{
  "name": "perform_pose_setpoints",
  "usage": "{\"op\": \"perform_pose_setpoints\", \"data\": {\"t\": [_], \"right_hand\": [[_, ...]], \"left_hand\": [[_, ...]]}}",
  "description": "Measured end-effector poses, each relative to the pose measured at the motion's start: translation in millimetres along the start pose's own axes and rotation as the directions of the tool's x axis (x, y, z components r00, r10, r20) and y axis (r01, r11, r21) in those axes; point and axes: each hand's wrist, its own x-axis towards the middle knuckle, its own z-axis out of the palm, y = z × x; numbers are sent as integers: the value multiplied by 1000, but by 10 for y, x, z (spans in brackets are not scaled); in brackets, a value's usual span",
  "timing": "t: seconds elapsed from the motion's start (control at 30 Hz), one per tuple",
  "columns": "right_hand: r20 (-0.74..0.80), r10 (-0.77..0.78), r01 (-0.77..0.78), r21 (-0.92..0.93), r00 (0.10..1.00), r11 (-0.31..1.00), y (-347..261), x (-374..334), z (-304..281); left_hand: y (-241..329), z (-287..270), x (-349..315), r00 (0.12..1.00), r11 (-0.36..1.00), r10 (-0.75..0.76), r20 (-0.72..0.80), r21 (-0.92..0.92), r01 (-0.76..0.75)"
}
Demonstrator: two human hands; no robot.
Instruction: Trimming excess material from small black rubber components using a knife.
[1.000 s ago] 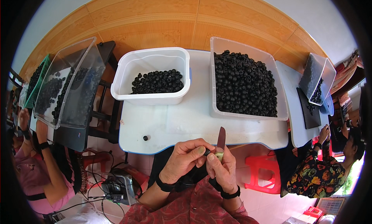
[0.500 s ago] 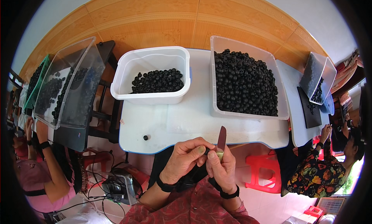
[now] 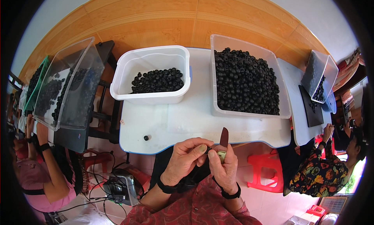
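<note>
Near the table's front edge, my left hand (image 3: pixel 182 159) is closed in a pinch on a small black bead (image 3: pixel 207 149), mostly hidden by the fingers. Close beside it, my right hand (image 3: pixel 224 166) grips a knife (image 3: pixel 224 137) by its pale green handle, the dark blade pointing up and away from me. The right thumb is also at the bead. A single black bead (image 3: pixel 146 137) lies on the white table (image 3: pixel 175 127) to the left. Beyond my hands are a white basin (image 3: pixel 148 97) partly filled with black beads (image 3: pixel 157 81) and a translucent bin (image 3: pixel 249 115) heaped with more.
At left, a clear bin (image 3: pixel 83 108) and a green basket (image 3: pixel 33 96) hold more beads beside a person in pink (image 3: pixel 43 178). A red stool (image 3: pixel 267 172) stands at right, near another person in a flowered shirt (image 3: pixel 319 172). Cables (image 3: pixel 97 197) trail at lower left.
The knife has shifted slightly at the bead, its blade sitting a little more upright. Both hands stay close together in nearly the same place.
</note>
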Motion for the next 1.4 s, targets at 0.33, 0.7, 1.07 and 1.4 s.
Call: {"op": "perform_pose_setpoints", "data": {"t": [0.33, 0.7, 1.07, 1.4], "right_hand": [[10, 31, -29, -115, 999, 993, -5, -22, -29], [74, -104, 119, -245, 992, 962, -110, 18, 26], [77, -99, 118, -307, 992, 945, -40, 13, 23], [32, -48, 56, -390, 998, 919, 109, -30, 79]], "left_hand": [[-18, -18, -10, 999, 1000, -23, -40, -2, 23], [-15, -1, -18, 994, 999, -29, -102, 22, 32], [9, 64, -22, 989, 992, -10, -146, 125, 29], [-64, 55, -27, 976, 976, 71, -206, 218, -25]]}}
